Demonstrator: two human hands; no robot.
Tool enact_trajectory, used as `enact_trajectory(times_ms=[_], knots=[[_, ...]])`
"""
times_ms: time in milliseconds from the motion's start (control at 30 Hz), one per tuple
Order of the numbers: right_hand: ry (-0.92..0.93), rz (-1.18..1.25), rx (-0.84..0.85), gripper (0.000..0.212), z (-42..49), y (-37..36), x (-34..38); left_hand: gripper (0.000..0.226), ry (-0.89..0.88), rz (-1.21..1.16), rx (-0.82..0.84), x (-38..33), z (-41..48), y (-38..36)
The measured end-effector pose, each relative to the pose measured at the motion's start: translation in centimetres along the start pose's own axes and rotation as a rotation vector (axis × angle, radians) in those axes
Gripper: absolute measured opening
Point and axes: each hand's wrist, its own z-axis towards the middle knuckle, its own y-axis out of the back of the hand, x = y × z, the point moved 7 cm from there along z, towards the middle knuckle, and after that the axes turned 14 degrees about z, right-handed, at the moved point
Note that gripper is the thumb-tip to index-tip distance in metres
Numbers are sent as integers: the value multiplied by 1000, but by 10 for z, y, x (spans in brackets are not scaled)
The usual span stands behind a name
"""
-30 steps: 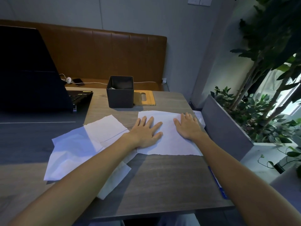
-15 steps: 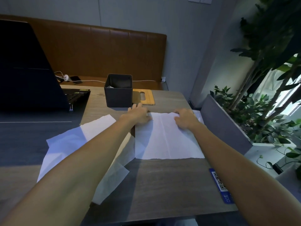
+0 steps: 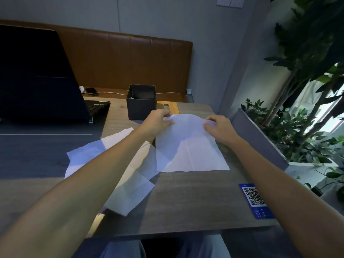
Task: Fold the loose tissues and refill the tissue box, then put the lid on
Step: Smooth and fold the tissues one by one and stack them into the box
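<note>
A white tissue (image 3: 188, 149) lies on the wooden table (image 3: 186, 198), its far edge raised off the surface. My left hand (image 3: 158, 121) pinches its far left corner and my right hand (image 3: 220, 127) pinches its far right corner. Behind them stands the dark square tissue box (image 3: 141, 107), open at the top. The wooden lid (image 3: 170, 108) lies flat just right of the box, partly hidden by my left hand. Several more loose tissues (image 3: 104, 157) lie overlapping at the left, under my left forearm.
An open laptop (image 3: 37, 81) stands at the far left on a dark mat. A blue QR-code card (image 3: 256, 201) lies near the table's right front edge. A grey planter (image 3: 260, 138) with leafy plants borders the right side. A phone and cable lie on the bench behind.
Both hands went from pressing flat on the tissue to its far corners, pinched them, and have lifted the far edge off the table.
</note>
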Motion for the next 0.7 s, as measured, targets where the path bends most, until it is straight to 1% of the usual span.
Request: enact_trajectory(times_ms=[100,133,200,300,400,533,567,633,700], knots=[[47,3,37,11,-17,1,10,17,-79,18,14,-12,-24,8],[63,-15,59,12,-22,2,12,15,-96,28,30,-14,-32,10],[91,-49,118,18,-33,2,14,7,-155,36,79,-18,-50,9],[90,-127,201,27,-49,1,12,7,-217,72,149,-23,-77,1],[99,-223,221,33,-64,2,8,9,-271,116,155,-26,-93,-5],[103,-248,268,38,-77,5,3,6,-318,99,249,-28,-112,-12],[95,-267,299,39,-79,5,2,7,-322,100,291,-27,-117,-13],[89,-291,344,43,-83,6,1,19,-316,95,341,-26,-122,-15],[66,-245,341,44,-82,11,1,29,-279,51,308,-26,-121,-10]])
